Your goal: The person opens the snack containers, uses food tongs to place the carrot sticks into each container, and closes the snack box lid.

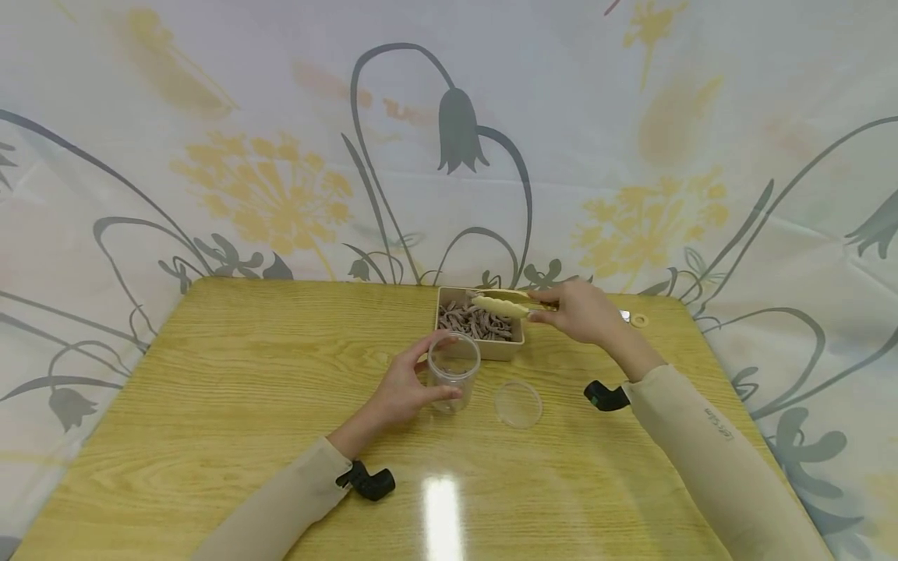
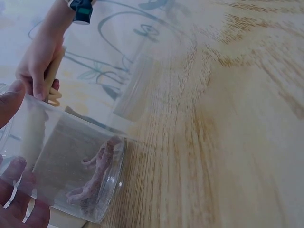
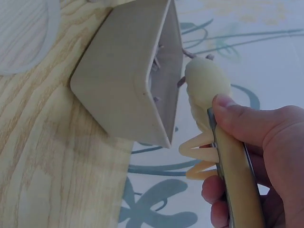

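The pale-headed tongs point(image 1: 501, 307) reach over a beige box point(image 1: 503, 351), their long axis running across it, ends pointing to the person's left; in the right wrist view, bits of strip poke out past the heads, so they seem to be holding some. Brown strips point(image 1: 475, 323) fill the box. The clear jar point(image 1: 453, 382) stands at the box's near left corner, mouth up and long axis upright; its opening lies on the person's side of the tong ends and a little to their left, which is the relation that matters between the two. The left wrist view shows a few strips point(image 2: 97, 178) at the jar's bottom. The left hand point(image 1: 405, 388) is the nearer to the jar, thumb and fingers curled around its side; the right hand point(image 1: 577, 310), farther off to the right, pinches the tongs' handle. A clear round lid point(image 1: 518, 404) lies flat just right of the jar on the wood-grain table point(image 1: 281, 405), with a flower-patterned backdrop point(image 1: 617, 117) behind.
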A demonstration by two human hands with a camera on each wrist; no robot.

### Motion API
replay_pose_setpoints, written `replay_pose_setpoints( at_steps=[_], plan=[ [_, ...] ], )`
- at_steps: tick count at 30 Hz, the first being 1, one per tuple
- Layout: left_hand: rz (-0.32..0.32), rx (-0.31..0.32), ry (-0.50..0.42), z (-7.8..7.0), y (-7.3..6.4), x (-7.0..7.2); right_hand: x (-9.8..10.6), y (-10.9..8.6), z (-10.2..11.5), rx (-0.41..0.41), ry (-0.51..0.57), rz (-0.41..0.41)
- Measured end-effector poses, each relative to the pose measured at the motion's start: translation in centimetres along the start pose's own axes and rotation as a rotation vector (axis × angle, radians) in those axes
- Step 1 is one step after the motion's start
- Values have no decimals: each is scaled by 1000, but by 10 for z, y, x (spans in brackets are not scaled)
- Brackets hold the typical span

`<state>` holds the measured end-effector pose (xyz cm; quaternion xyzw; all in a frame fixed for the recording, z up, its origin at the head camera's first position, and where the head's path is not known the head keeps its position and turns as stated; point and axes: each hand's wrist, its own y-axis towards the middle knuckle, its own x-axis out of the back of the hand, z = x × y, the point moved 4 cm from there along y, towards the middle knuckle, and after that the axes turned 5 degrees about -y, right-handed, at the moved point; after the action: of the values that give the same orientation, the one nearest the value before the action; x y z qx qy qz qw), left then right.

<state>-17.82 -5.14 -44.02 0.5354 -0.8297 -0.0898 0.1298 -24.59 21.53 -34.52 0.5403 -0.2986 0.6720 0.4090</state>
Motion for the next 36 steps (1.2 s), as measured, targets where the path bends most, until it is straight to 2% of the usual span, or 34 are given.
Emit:
replay_pose_setpoints(
  at_steps=[8, 13, 21, 24, 29, 36],
  plan=[
    [2, -4, 0, 1, 1, 0, 12, -4, -1, -31, 151, -11],
    [6, -11, 5, 3, 1, 0, 23, -10, 2, -38, 193, -33],
    [6, -13, 12, 1, 0, 1, 40, -31, 23, 105, 219, -98],
    [8, -19, 14, 1, 0, 1, 42, -40, 32, 131, 205, -103],
    [14, -20, 9, 2, 0, 0, 40, -52, 44, 172, 113, -108],
    [-3, 29, 17, 1, -2, 0, 33, -56, 54, 245, 76, -92]
  ],
)
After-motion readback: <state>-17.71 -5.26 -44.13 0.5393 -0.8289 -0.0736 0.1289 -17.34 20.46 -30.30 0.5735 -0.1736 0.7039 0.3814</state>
